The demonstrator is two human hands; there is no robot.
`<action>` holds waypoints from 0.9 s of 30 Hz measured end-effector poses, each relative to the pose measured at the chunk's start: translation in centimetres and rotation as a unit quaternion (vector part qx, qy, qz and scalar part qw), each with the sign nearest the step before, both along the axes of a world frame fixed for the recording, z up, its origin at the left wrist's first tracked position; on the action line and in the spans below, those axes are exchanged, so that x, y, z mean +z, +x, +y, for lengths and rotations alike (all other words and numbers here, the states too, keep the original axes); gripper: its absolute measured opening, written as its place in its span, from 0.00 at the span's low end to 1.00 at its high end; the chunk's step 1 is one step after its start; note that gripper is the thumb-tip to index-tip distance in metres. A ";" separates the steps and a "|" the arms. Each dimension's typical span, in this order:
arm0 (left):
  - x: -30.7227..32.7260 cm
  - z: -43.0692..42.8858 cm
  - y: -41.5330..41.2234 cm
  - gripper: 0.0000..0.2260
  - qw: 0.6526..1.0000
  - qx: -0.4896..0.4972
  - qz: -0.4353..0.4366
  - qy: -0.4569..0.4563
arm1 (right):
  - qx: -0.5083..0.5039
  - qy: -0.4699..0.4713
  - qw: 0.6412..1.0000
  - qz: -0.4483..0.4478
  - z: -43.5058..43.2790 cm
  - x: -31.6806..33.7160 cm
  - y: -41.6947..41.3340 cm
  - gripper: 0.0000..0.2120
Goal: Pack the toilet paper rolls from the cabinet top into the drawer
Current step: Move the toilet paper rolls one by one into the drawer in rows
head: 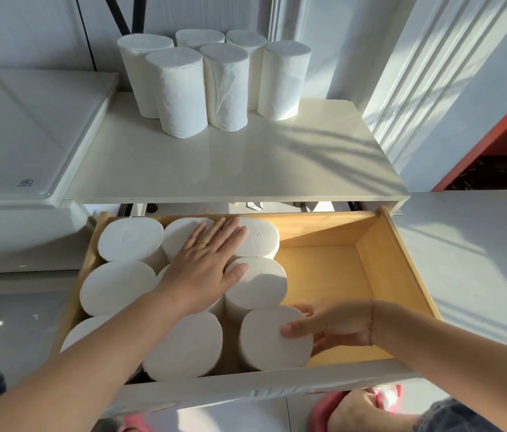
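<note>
Several white toilet paper rolls (180, 92) stand upright in a cluster at the back of the cream cabinet top (239, 169). Below it the wooden drawer (402, 269) is pulled out. Its left half holds several upright rolls (121, 288) packed close together. My left hand (205, 263) lies flat, fingers spread, on the tops of the middle rolls. My right hand (330, 328) grips the front right roll (274, 338) from its right side, thumb on top, with the roll standing in the drawer.
The drawer's right half (327, 275) shows bare wood floor. A white glossy appliance top (21, 135) adjoins the cabinet on the left. A white wall panel and an orange edge (489, 129) stand to the right. My feet in pink slippers (355, 410) are below the drawer front.
</note>
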State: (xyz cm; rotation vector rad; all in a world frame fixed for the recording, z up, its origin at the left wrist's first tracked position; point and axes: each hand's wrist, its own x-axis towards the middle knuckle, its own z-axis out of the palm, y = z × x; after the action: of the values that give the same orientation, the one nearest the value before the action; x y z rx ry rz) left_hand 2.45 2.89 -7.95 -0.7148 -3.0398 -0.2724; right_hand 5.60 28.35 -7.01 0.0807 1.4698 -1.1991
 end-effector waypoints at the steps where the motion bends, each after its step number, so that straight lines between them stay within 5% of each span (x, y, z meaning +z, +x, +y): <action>1: 0.0 0.0 0.0 0.29 1.000 0.000 0.002 -0.001 | -0.014 -0.007 1.000 -0.006 -0.5 -0.1 0.1 0.29; 4: -0.1 0.0 -0.1 0.27 1.000 0.001 0.006 0.001 | -0.044 -0.015 0.999 -0.012 -1.8 -0.2 0.5 0.37; 7: 0.0 0.0 0.0 0.27 1.000 -0.002 0.006 0.002 | -0.031 0.010 0.999 0.008 -2.3 0.3 0.7 0.32; 12: -0.2 -0.1 0.0 0.27 1.000 -0.001 0.004 0.017 | 0.159 0.153 0.943 0.250 -1.5 6.3 -3.9 0.25; 16: -0.3 -0.1 -0.1 0.27 1.000 0.003 0.007 0.030 | -0.116 0.082 0.886 0.442 -4.3 10.3 -12.0 0.11; 18: -0.3 -0.2 -0.3 0.27 1.000 0.001 0.007 0.027 | -0.221 0.080 0.826 0.512 -6.9 10.5 -16.6 0.19; 22: -0.5 -0.3 -0.6 0.29 0.999 -0.006 -0.001 0.043 | -0.299 0.073 0.783 0.540 -11.5 9.9 -23.9 0.34; 27: -0.5 -0.3 -0.7 0.28 0.999 -0.007 0.004 0.054 | -0.335 0.069 0.746 0.571 -14.8 9.4 -29.1 0.41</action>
State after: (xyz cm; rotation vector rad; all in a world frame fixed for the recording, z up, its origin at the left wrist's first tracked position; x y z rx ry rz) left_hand 1.76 2.59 -8.49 -0.7273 -2.9859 -0.4288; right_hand -23.52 13.57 2.39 -0.0545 2.7732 -1.8629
